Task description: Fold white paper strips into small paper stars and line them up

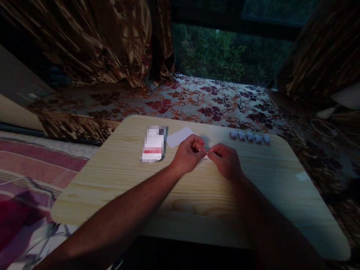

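Note:
Over the wooden table point(118, 180), both hands are closed in a pinch on a small white piece of paper point(205, 157). My left hand point(189, 153) has its thumb and fingertips at the left end. On the other end my right hand point(226, 159) pinches close beside it, fingertips nearly touching. Most of the piece is hidden by the fingers. Just beyond my left hand lies a flat pale sheet of paper point(177, 137) with rounded ends. A row of several small white folded-looking pieces point(250, 137) stands at the far right edge.
A blurred-out white rectangular thing point(153, 144) with a red band lies left of the pale sheet. A pale scrap point(302, 176) is near the right edge. Behind the table runs a flower-patterned ledge point(208, 97) below a window; a striped bed cover point(42, 161) is at left.

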The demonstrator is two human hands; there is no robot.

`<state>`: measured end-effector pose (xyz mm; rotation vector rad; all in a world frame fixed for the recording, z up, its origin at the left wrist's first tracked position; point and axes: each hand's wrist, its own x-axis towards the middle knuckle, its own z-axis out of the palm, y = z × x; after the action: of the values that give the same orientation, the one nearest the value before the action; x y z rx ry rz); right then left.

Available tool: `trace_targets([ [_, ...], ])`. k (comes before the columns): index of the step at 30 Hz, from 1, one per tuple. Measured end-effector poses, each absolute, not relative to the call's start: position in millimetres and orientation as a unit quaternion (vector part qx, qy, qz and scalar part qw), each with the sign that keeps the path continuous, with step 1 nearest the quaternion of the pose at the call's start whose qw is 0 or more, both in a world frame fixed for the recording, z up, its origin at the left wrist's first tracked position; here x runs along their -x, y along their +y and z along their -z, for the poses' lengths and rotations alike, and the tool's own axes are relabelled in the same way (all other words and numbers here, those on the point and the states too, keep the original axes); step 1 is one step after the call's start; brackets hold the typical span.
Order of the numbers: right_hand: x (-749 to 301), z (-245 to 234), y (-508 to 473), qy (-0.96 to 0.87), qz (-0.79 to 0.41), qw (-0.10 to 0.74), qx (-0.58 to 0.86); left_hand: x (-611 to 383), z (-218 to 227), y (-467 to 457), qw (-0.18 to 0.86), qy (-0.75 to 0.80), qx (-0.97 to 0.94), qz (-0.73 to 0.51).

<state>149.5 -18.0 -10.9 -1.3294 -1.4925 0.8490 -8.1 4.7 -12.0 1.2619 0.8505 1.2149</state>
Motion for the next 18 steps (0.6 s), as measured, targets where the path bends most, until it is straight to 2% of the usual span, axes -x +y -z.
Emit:
trace_targets([
  [18, -153.0, 9.1, -15.4, -0.576, -0.361, 0.471, 0.563, 8.0, 10.4, 4.6, 0.552, 0.397, -0.542, -0.494],
])
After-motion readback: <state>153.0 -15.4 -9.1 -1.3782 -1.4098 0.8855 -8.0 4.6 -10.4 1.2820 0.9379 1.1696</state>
